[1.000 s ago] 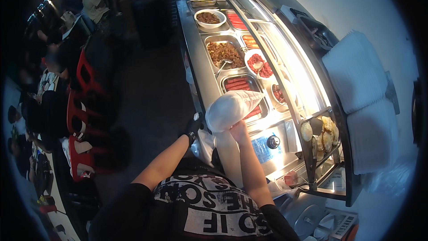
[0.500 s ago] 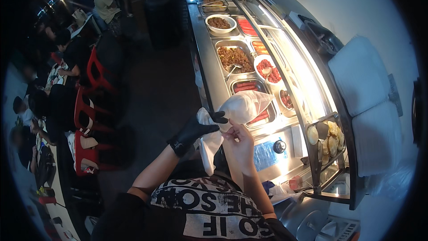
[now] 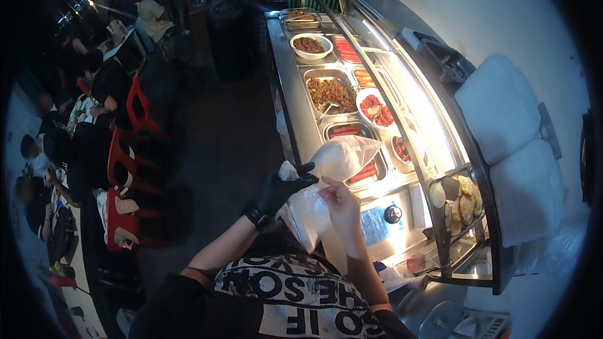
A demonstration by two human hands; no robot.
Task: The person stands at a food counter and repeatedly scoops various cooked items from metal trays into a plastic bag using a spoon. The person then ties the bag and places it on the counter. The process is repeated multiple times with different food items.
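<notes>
My left hand (image 3: 276,193), in a black glove, is closed around the gathered middle of a translucent white plastic bag (image 3: 347,154). The bag's rounded, bulging end points away from me over the food trays. What looks like its loose lower part (image 3: 309,216) hangs toward my shirt; I cannot tell whether this is a second bag. A whitish tuft sticks out beside the gloved thumb. My bare right hand (image 3: 342,204) pinches the plastic just right of the glove, with bent fingers. Below the bulge lies a metal tray of red sausages (image 3: 365,173), partly covered by it.
The steel food counter (image 3: 295,103) holds a tray of minced meat (image 3: 331,93), a bowl of red food (image 3: 375,110) and a white bowl (image 3: 311,46). A glass guard frame runs along its right. Fried eggs (image 3: 465,198) stand in a rack. Red chairs (image 3: 122,216) and seated people are at left.
The plastic below my hands has spread wider and hangs fuller. My right hand has shifted slightly right and down, its fingers still at the plastic. The left keeps its grip.
</notes>
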